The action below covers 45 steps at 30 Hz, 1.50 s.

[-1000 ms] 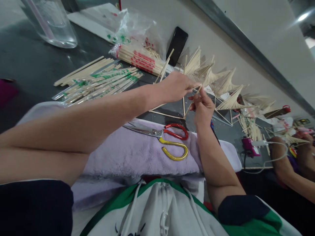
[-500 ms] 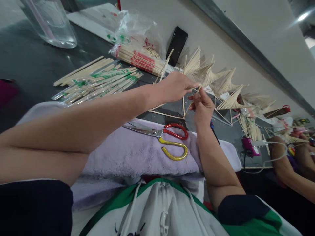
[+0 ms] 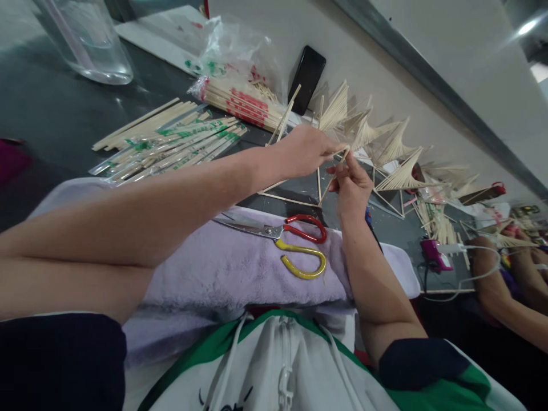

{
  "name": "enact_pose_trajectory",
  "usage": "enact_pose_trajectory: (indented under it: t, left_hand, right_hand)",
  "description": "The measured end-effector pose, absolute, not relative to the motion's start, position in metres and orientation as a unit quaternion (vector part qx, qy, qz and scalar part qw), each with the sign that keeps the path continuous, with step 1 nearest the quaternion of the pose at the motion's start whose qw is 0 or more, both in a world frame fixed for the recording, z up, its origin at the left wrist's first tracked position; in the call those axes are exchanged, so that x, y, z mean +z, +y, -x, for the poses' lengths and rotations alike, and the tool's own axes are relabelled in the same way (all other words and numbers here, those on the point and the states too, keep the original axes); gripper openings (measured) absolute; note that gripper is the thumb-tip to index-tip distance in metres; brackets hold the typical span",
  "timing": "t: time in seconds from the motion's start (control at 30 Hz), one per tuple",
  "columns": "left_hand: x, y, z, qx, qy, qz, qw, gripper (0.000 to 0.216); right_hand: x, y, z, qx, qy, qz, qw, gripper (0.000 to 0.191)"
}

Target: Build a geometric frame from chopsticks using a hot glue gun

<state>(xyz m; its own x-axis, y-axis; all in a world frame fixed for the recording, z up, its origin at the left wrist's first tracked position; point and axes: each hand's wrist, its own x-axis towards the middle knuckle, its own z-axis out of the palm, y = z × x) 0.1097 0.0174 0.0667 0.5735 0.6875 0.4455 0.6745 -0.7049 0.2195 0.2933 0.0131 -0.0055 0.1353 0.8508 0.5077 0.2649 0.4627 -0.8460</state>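
Both hands meet at one upper corner of a frame of thin wooden sticks point(image 3: 293, 202). My left hand point(image 3: 307, 149) comes in from the left, thumb and fingers pinched on the stick ends at that corner. From below, my right hand point(image 3: 353, 185) grips a slanting stick of the same frame close to the left fingertips. The exact joint between the fingers is partly hidden. Scissors point(image 3: 274, 231) with one red and one yellow handle lie on a lilac plush cloth point(image 3: 240, 268) below the hands.
Wrapped chopsticks point(image 3: 171, 145) and a red-printed bag of sticks point(image 3: 244, 103) lie left. A black phone point(image 3: 308, 77) rests behind. Fan-shaped stick models point(image 3: 400, 171) line the right, near a purple charger point(image 3: 435, 255) with a white cable. Another person's arms point(image 3: 492, 279) are far right. A clear water container point(image 3: 94, 45) stands upper left.
My hands keep almost the same pinch at the frame's corner. At the far right, the other person's hands have shifted slightly.
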Motion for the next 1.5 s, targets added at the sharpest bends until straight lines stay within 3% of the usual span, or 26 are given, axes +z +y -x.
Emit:
enact_pose_trajectory:
  t: [1.5]
  left_hand:
    - [0.0583,0.0246,-0.1115,0.283,0.369,-0.885,-0.014,0.045]
  right_hand:
    - [-0.0085,0.0155,-0.2975,0.248,-0.617,0.458,0.591,0.046]
